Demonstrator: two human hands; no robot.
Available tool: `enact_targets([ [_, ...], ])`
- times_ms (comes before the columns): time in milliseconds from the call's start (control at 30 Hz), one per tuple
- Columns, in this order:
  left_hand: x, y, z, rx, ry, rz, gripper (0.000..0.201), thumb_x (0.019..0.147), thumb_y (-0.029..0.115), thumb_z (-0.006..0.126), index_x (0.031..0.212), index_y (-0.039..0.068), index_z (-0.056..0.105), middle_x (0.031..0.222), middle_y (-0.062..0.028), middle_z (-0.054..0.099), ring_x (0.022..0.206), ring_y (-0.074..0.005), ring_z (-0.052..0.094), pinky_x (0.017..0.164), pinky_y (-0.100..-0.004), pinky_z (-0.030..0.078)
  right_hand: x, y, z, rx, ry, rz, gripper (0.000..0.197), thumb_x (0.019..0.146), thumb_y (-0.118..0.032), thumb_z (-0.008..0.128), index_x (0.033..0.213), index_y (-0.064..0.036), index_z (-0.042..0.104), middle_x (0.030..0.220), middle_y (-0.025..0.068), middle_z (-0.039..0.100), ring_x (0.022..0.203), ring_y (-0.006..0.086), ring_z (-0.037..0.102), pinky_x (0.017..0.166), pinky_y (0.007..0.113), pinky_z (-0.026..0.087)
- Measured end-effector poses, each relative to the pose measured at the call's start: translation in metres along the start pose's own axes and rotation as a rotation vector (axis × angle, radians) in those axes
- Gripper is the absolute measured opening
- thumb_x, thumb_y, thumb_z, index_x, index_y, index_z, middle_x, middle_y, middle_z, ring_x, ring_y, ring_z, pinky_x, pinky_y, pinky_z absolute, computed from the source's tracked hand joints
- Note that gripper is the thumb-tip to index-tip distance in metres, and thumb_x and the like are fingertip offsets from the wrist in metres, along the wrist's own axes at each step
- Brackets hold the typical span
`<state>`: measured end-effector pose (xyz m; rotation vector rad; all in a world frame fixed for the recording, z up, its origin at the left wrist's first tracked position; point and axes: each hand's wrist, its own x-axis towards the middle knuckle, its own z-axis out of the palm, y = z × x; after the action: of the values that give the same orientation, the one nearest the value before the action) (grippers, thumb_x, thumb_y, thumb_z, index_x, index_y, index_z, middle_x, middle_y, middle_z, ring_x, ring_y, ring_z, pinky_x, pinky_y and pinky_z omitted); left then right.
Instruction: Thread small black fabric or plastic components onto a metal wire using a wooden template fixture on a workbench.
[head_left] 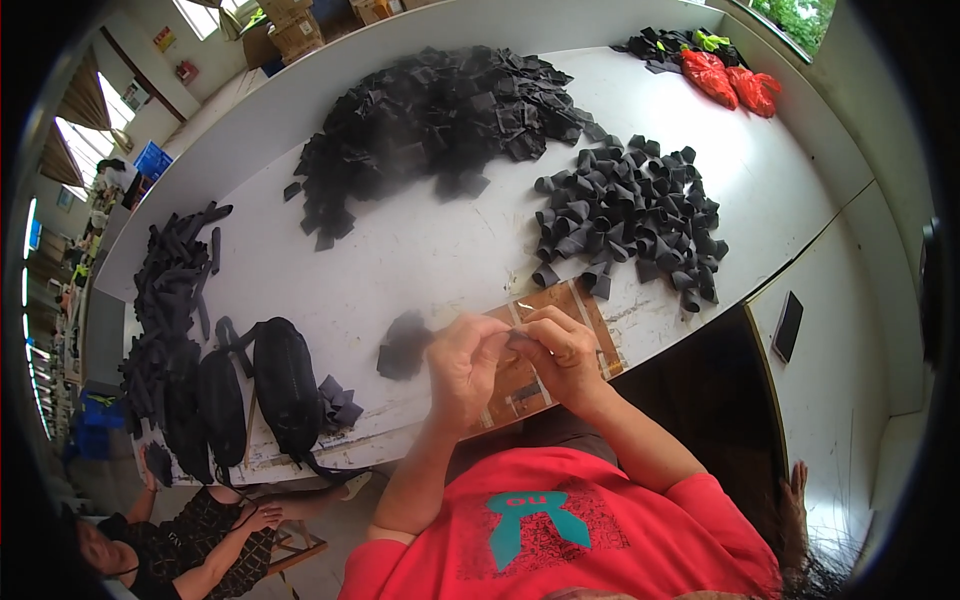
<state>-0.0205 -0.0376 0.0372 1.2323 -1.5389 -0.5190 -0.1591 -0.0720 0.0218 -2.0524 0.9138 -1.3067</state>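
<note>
My left hand [464, 368] and my right hand [562, 354] meet in front of me, fingertips pinched together. Between them is a small dark piece [516, 337], mostly hidden by the fingers; it looks like black fabric. Both hands are over a brown board [518, 392] with strips of tape on it, at the table's near edge. Just left of my left hand lies a small stack of black fabric pieces [404, 346]. Beyond my right hand spreads a pile of black pieces curled into loops [632, 212].
A large heap of flat black pieces [430, 120] covers the far middle of the white table [370, 265]. Black strips [165, 285] and black pouches [285, 385] lie at left. Red plastic bags [710, 80] sit far right; a phone [788, 327] lies at right. Another person [200, 540] sits lower left.
</note>
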Motion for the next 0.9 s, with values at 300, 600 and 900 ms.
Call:
enact_targets([
  [300, 0.0, 0.006, 0.005, -0.285, 0.005, -0.111, 0.007, 0.081, 0.001, 0.056, 0.088, -0.001, 0.058, 0.085, -0.0067, 0.056, 0.079, -0.0112, 0.051, 0.07, -0.0231, 0.044, 0.006, -0.011, -0.008, -0.027, -0.034, 0.034, 0.011, 0.071, -0.002, 0.063, 0.08, -0.0015, 0.059, 0.072, 0.0078, 0.054, 0.057, 0.02, 0.055, 0.051, 0.027, 0.044],
  [600, -0.015, -0.017, 0.006, -1.297, 0.217, -0.522, 0.01, 0.082, 0.01, 0.057, 0.09, 0.006, 0.061, 0.09, -0.0082, 0.059, 0.086, -0.0171, 0.055, 0.071, -0.0296, 0.048, 0.009, -0.018, -0.01, -0.115, -0.052, -0.017, 0.015, 0.069, 0.0, 0.062, 0.084, -0.0019, 0.059, 0.069, 0.0082, 0.053, 0.056, 0.021, 0.053, 0.048, 0.029, 0.042],
  [900, -0.022, -0.022, 0.008, -1.087, 0.193, -0.488, 0.015, 0.085, 0.008, 0.052, 0.098, 0.003, 0.057, 0.094, -0.009, 0.059, 0.079, -0.0162, 0.058, 0.07, -0.0273, 0.047, 0.007, -0.014, -0.003, -0.147, 0.025, -0.031, 0.013, 0.064, -0.004, 0.064, 0.074, -0.0051, 0.057, 0.064, 0.0079, 0.051, 0.057, 0.0231, 0.053, 0.049, 0.031, 0.044],
])
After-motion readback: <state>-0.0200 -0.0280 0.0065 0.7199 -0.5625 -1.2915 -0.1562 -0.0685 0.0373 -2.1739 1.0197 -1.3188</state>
